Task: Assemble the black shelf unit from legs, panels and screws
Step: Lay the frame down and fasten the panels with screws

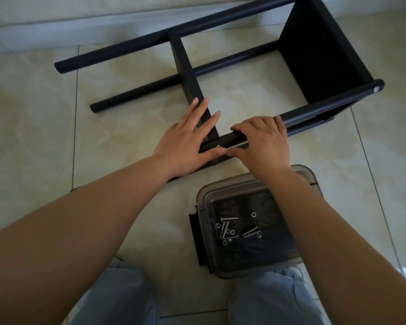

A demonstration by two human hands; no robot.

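Leg (298, 118) stays steady because my right hand (260, 144) curls fingers round it while my flat, open left hand (185, 139) presses the panel (190, 73), aligning the screw (219, 146).

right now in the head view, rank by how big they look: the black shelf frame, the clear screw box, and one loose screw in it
1. Black shelf frame, the largest; it spans most of the floor.
2. Clear screw box, nearer the camera, so it may look bigger than it really is.
3. Loose screw, by far the smallest.

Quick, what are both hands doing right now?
Left hand: open, flat on the middle panel.
Right hand: fingers curled round the near leg.
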